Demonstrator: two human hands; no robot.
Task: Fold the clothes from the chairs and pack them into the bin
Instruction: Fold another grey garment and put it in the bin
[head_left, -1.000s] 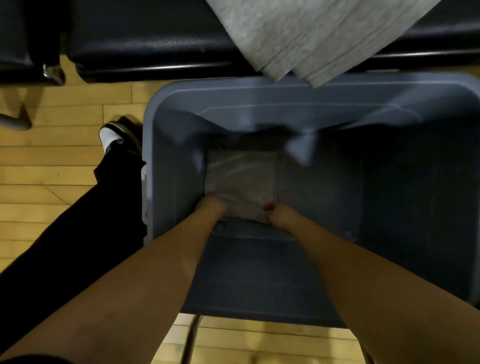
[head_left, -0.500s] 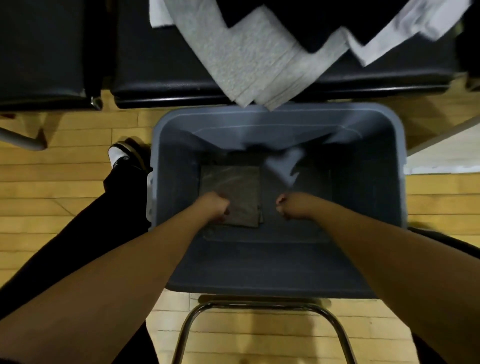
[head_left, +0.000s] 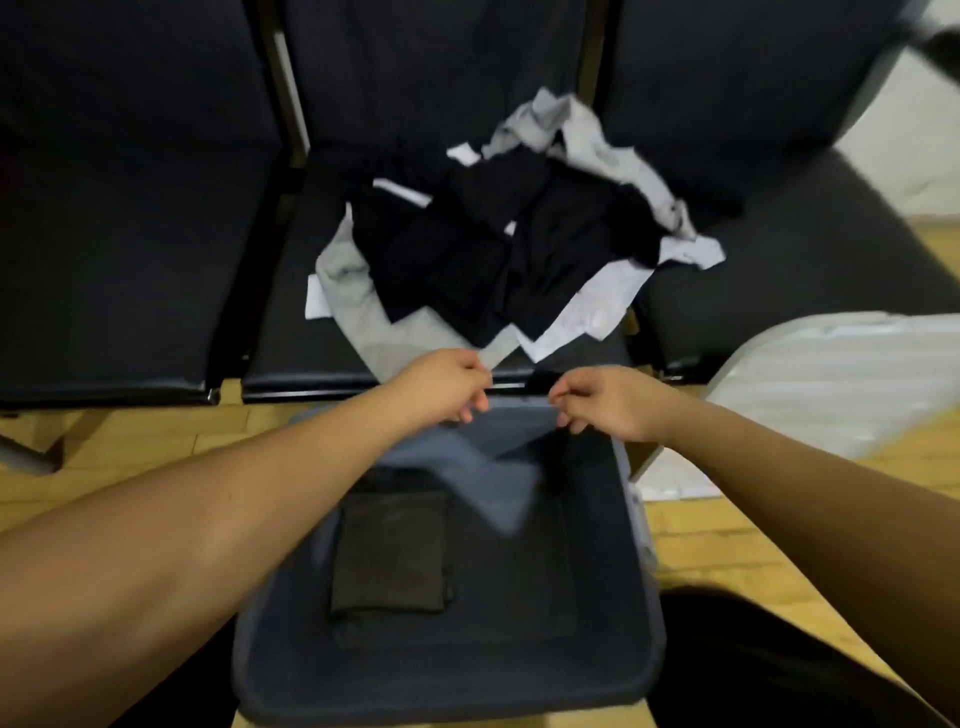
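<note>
Now both hands are hovering over the far rim of the grey bin (head_left: 636, 545), which is filling the lower centre of the frame. The left hand (head_left: 441, 387) is reaching forward at centre frame with its fingers loosely curled, and its fingertips are lying against the hanging corner of a grey garment (head_left: 363, 312); whether it is actually pinching the fabric cannot be told through the blur. The right hand (head_left: 605, 400) is sitting just to the right of it, well apart from the cloth, its grip slack and holding nothing, fingers drooping in a soft curl. One folded dark garment (head_left: 389, 553) is lying flat on the bin floor, toward the left side of the bin. Unfolded clothes are sitting in a heap (head_left: 498, 244) on the seat of the middle black chair (head_left: 291, 338) in the upper centre of the frame: black pieces on top, with grey and white pieces poking out around the edges, the near corners hanging over the seat's front edge toward the bin. Another black chair (head_left: 114, 234) is taking up the upper left and a third (head_left: 810, 270) the upper right. Wooden flooring (head_left: 727, 535) is showing beside the bin, and something pale and blurred (head_left: 852, 384) is lying at the right edge.
</note>
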